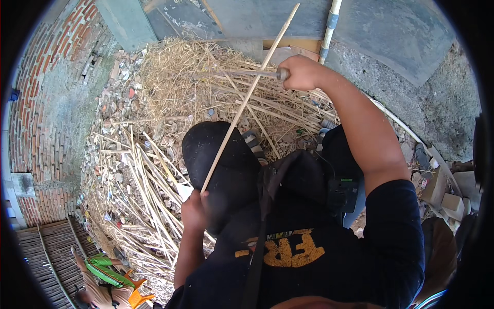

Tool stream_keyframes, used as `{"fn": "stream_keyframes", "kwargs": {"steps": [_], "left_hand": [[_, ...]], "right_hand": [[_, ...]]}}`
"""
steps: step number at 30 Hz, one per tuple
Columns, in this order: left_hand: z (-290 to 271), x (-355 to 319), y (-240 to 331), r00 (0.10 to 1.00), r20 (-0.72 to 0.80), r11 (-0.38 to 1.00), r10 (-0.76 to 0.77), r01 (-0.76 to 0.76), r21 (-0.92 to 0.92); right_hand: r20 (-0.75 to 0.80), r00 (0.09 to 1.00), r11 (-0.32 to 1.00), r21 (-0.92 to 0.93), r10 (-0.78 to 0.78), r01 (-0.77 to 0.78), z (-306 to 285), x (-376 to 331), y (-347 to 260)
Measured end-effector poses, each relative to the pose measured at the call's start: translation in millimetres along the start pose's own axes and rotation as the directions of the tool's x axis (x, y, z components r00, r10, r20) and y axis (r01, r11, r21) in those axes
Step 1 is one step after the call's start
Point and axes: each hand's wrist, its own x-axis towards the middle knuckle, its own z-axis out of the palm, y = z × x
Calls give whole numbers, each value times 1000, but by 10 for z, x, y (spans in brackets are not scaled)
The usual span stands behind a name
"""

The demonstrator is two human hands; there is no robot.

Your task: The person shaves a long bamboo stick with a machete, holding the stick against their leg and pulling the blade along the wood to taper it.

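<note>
My left hand (194,211) is closed round the lower end of a long, pale bamboo strip (226,136). The strip slants up and away to the right, passing over my black-clad knee (211,149). In my right hand (302,73) is the handle of a long-bladed knife (267,74), arm stretched forward. Its thin blade points left and crosses the strip near the far end. Whether the edge touches the strip or bites into it, I cannot tell.
Curled shavings (172,77) heap up ahead, with loose strips (293,110) beside them. More cut strips (154,190) lie on rubble at the left. A brick wall (56,103) stands left, a pipe (331,31) ahead. Another person (103,288) sits at lower left.
</note>
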Motion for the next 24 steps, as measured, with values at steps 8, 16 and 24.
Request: {"fn": "stream_keyframes", "kwargs": {"steps": [8, 16, 24], "left_hand": [[-54, -20, -76, 998, 46, 998, 41, -39, -43], [-45, 101, -20, 998, 38, 998, 58, -58, 5], [-6, 3, -93, 994, -22, 994, 112, -112, -11]], "right_hand": [[-84, 993, 991, 106, -77, 86, -20, -21, -120], [-9, 1000, 998, -49, 28, -28, -88, 38, 9], [-31, 999, 999, -40, -33, 32, -80, -190, -345]]}}
